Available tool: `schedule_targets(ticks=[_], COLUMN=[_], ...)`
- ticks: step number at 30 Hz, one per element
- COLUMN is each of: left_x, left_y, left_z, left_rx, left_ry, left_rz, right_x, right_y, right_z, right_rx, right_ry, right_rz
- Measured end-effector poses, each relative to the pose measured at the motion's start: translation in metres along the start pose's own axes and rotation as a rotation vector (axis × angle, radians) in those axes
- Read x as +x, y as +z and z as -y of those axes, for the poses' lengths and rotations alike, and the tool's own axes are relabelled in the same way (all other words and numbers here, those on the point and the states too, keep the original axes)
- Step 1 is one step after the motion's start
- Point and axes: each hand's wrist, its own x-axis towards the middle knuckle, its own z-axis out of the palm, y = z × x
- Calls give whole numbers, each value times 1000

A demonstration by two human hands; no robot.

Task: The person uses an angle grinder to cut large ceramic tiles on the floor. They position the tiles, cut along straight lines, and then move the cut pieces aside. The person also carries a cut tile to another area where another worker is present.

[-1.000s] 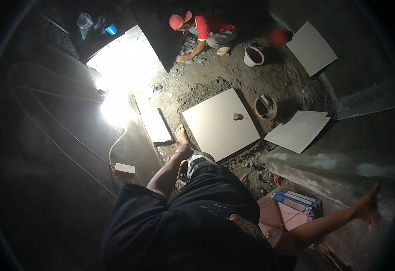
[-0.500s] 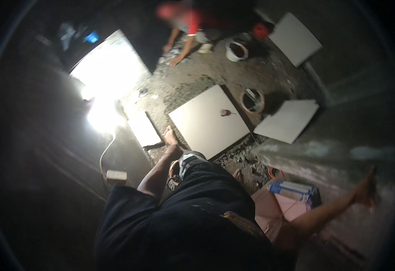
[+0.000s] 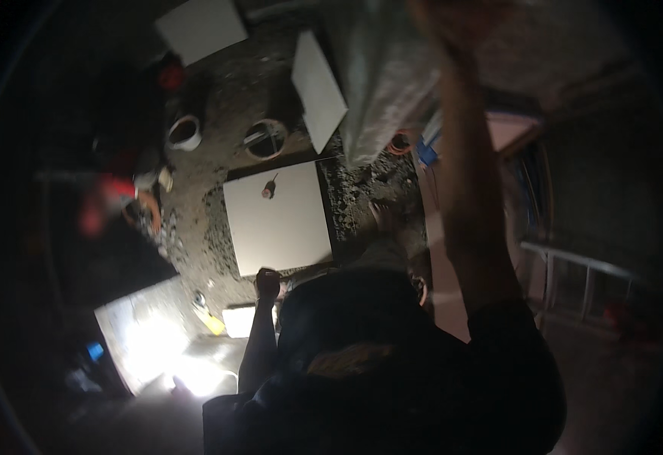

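My left hand [image 3: 268, 283] is a dark shape at the near left corner of a large pale square tile [image 3: 278, 227] lying on rough ground. Its fingers are too dark to make out. My right arm reaches far forward on the right, up to my right hand [image 3: 452, 19] beside a grey wall surface [image 3: 380, 83]; that hand is smeared by motion, so its fingers and any contact cannot be read. On the tile sits a small reddish object [image 3: 268, 192] with a thin dark stem.
Ahead are a white bucket [image 3: 186, 133], a round tub [image 3: 265, 139] and two more tiles, one being a tilted tile [image 3: 318, 95]. A person in red [image 3: 115, 189] crouches left. A glaring lamp [image 3: 191, 375] stands near left. A ladder-like metal frame [image 3: 585, 263] lies right.
The view has swung to the right, shifting the tile, lamp and co-worker leftward. My right arm now points forward instead of out to the right. The small reddish object remains on the tile.
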Motion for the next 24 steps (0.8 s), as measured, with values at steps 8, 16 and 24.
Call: schedule_targets(ticks=[8, 16, 24], left_x=[158, 183, 149], left_y=[-29, 34, 94], left_z=[-405, -587, -602], left_rx=[202, 271, 376], left_ry=[706, 574, 329], left_rz=[-124, -497, -561], right_x=[-43, -385, -514], right_y=[-46, -230, -620], right_z=[-45, -274, -228], right_rx=[380, -163, -984], right_ry=[307, 1070, 2038], right_rz=[-23, 841, 1143])
